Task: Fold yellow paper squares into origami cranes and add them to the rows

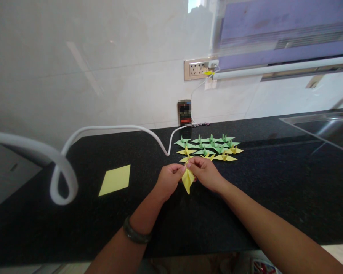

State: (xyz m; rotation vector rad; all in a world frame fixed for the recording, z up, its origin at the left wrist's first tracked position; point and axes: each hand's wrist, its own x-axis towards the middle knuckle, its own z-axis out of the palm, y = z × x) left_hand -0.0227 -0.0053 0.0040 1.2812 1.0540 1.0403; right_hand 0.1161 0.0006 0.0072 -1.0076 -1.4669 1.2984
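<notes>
Left hand (pixel 168 180): fingers (pixel 179 170) pinched in tight on the side of a folded yellow paper (pixel 188 180), thumb on top.
Right hand (pixel 205 173): pretty much the same deal, thumb and fingers closed on the paper's upper part, right by the left thumb.
Folded yellow paper: between both hands, in front of the little birds, wide part pointing back at the person. Can't tell from here if it's touching the desk (pixel 88 228).
Wrist: dark bangle (pixel 135 231) on the left arm.
Paper birds: just past the hands, packed in rows on the desk, green birds (pixel 213 144) mostly at the back and yellow birds (pixel 225 156) mostly up front.
Spare sheet: flat yellow sheet (pixel 116 180) lying off to the left, well apart from the birds.
White cord thing: thick white tube (pixel 122 127) looping in from the left, running to near a blurred-out dark object (pixel 184 112) propped upright by the wall.
Wall: socket plate (pixel 193 69) with a white plug (pixel 213 63) in it.
Far right: sink (pixel 314 136) set into the desk.
</notes>
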